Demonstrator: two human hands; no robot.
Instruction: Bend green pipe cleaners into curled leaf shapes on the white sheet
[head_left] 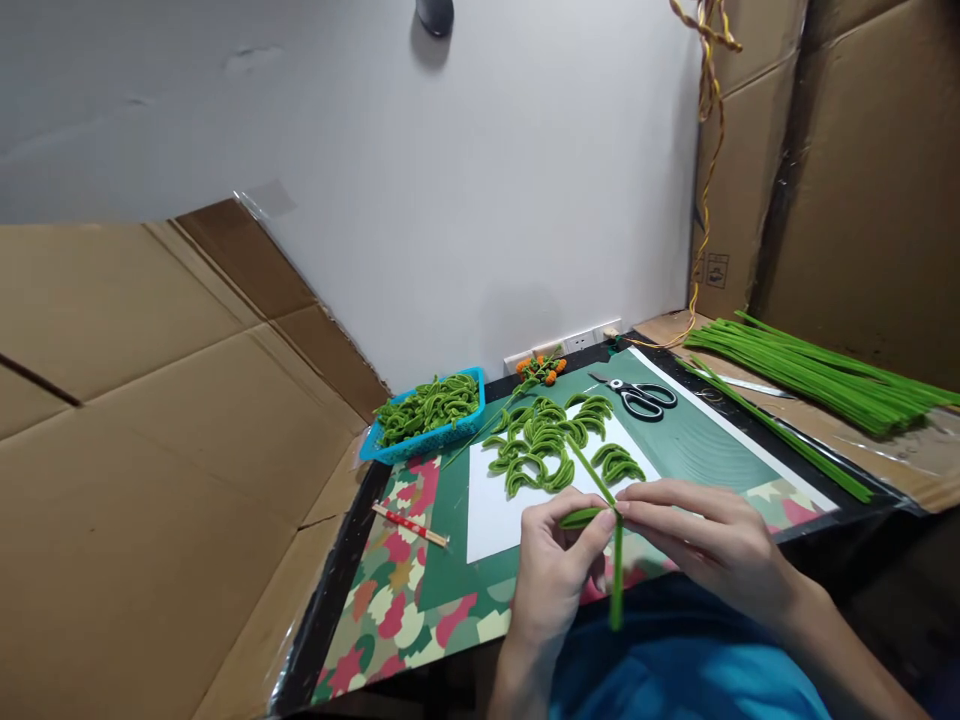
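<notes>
My left hand (pixel 553 562) is closed in a pinch on a bent green pipe cleaner (pixel 617 575). A folded loop of green sticks out between its thumb and fingers. My right hand (pixel 709 530) has its fingertips pressed together at the same spot, where the strands meet. One end slants up and away, and another hangs straight down over my lap. Just beyond my hands, many curved green pipe cleaner pieces (pixel 536 440) lie on a white sheet (pixel 487 520). A smaller cluster of curved pieces (pixel 619 464) sits to their right.
A blue basket (pixel 420 446) heaped with green pieces stands at the back left. Black-handled scissors (pixel 645 398) and an orange-tipped green sprig (pixel 541 370) lie on the green mat (pixel 697 450). Long green pipe cleaners (pixel 817 370) are piled right. A red-wrapped stick bundle (pixel 410 524) lies left.
</notes>
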